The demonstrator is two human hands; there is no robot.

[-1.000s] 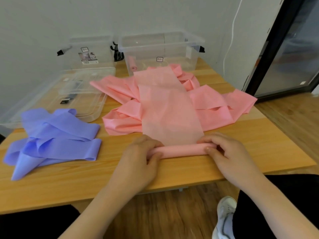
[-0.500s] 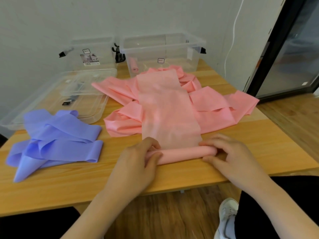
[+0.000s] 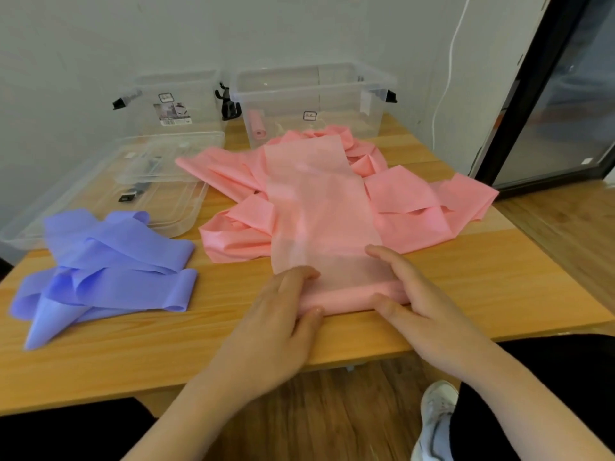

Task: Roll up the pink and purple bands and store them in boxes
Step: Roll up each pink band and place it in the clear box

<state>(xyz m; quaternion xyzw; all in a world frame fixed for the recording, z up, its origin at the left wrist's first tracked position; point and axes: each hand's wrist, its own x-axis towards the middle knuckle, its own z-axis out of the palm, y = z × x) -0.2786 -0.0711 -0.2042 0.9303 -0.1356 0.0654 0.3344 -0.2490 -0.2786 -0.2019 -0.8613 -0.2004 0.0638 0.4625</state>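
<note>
Purple band (image 3: pixel 103 267) heaped loose at frame left on wooden tabletop (image 3: pixel 499 287). Lower centre: left hand (image 3: pixel 283 314) and right hand (image 3: pixel 409 294), each grip curled round pink band's roll (image 3: pixel 346 299). Clear boxes (image 3: pixel 312 98) upper centre.

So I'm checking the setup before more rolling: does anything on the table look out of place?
Nothing is damaged or spilled. The box lids lie loose on the table, and the purple bands sit in a crumpled heap, unrolled. Both hands, left hand and right hand, grip the pink roll.
</note>
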